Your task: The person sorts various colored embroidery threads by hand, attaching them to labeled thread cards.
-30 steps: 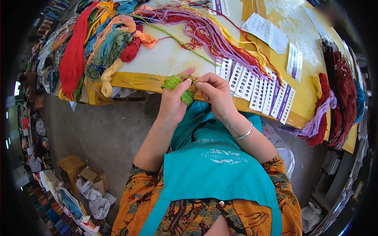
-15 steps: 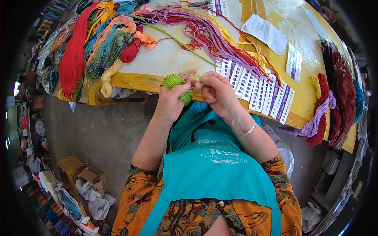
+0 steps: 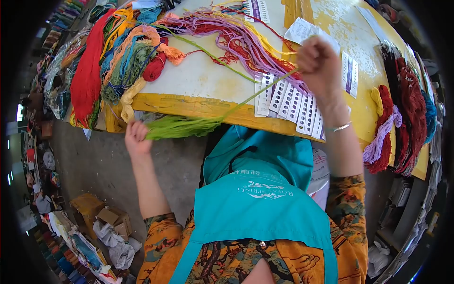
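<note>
Worktop point(image 3: 203, 85): its near edge is facing you. Green skein point(image 3: 184, 127): is stretching lengthwise along that edge's left half. Your left hand point(image 3: 137, 135), nearer: is clenching the skein's left end. Your right hand point(image 3: 319, 61), blurred: is grasping the strand point(image 3: 257, 96) slanting up rightward.

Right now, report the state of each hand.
Left hand: closed, holding one end of the green thread bundle.
Right hand: blurred, but closed, holding the green strand leading from that bundle.

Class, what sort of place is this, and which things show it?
Likely a thread workshop: coloured skeins on a worn table, cards with rows of holes, and green thread stretched between left hand and right hand.
</note>
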The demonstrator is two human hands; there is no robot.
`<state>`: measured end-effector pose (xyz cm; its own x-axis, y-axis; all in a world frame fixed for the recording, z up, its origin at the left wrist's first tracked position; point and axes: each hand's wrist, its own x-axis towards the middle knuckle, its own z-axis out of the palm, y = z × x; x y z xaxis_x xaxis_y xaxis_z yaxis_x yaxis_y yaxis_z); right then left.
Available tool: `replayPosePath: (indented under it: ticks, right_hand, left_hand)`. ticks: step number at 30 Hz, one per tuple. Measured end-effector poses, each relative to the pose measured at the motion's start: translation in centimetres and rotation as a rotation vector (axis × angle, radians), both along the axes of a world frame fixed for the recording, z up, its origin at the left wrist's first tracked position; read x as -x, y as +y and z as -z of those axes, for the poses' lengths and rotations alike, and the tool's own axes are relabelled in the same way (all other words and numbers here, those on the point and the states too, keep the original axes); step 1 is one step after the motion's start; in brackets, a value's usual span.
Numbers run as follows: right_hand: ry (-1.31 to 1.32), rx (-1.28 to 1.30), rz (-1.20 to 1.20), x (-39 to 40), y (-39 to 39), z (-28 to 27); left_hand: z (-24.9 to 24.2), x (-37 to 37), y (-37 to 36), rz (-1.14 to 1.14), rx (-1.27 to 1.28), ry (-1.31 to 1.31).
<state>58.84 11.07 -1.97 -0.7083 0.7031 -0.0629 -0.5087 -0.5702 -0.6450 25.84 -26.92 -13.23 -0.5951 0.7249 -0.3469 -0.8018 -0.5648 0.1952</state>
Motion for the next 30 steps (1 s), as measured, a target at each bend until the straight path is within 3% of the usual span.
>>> replayPosePath:
  ticks: [4, 9, 10, 11, 13, 16, 17, 19, 20, 21, 22, 23, 26, 27, 28, 29, 30]
  right_hand:
    - [-0.208, -0.249, 0.315, -8.5, 10.5, -3.2]
    - [-0.393, -0.134, 0.637, -25.1, 23.4, -8.8]
    - [-0.462, -0.167, 0.788, -29.4, 26.1, -10.1]
    - [-0.545, -0.283, 1.084, -33.1, 29.0, -11.2]
    - [-0.516, -0.292, 1.193, -38.4, 30.4, -14.1]
    - [-0.609, -0.374, 1.250, -36.6, 27.7, -16.1]
    - [-0.641, -0.409, 1.250, -36.5, 27.3, -16.3]
    - [-0.740, -0.487, 1.263, -36.4, 26.6, -16.3]
    - [-0.819, -0.528, 1.256, -36.8, 26.5, -16.4]
    - [-0.898, -0.570, 1.250, -37.8, 26.9, -16.3]
    - [-0.898, -0.569, 1.256, -38.3, 26.5, -16.1]
    - [-1.093, -0.640, 1.302, -38.9, 25.9, -15.8]
    - [-1.569, -0.680, 1.245, -45.7, 28.8, -14.3]
    - [-1.973, -1.180, 1.317, -47.9, 29.1, -13.4]
    - [-2.342, -1.742, 1.303, -50.2, 29.3, -13.1]
    - [-2.543, -1.595, 1.236, -52.7, 29.4, -13.6]
    - [-2.729, -1.427, 1.159, -54.5, 29.0, -14.2]
  left_hand:
    - [3.8, 7.0, -11.8, -0.356, 0.423, 0.016]
    - [3.3, 10.5, -19.3, -0.697, 0.754, 0.136]
    - [3.6, 11.4, -19.5, -0.736, 0.879, 0.246]
    - [3.3, 11.3, -18.6, -0.732, 0.875, 0.246]
    - [1.4, 10.0, -14.7, -0.639, 0.987, 0.522]
    - [-2.4, 4.0, -4.9, -0.568, 1.145, 0.785]
    - [-1.8, 4.4, -4.4, -0.502, 1.189, 0.887]
    - [0.1, 5.6, -2.8, -0.731, 1.451, 1.452]
    - [0.2, 5.6, -2.5, -0.740, 1.619, 1.598]
    - [0.7, 6.0, -2.5, -0.740, 1.611, 1.599]
    - [1.3, 6.7, -2.9, -0.665, 1.800, 1.649]
    - [1.9, 7.5, -3.4, -0.581, 1.989, 1.692]
    - [1.8, 8.7, -5.0, -0.509, 2.158, 1.774]
    - [2.3, 10.3, -6.7, -0.268, 2.463, 1.746]
    - [2.6, 11.1, -8.5, -0.123, 2.580, 1.710]
    - [2.7, 11.7, -10.4, 0.026, 2.694, 1.664]
    - [2.3, 12.3, -12.5, -0.008, 2.715, 1.640]
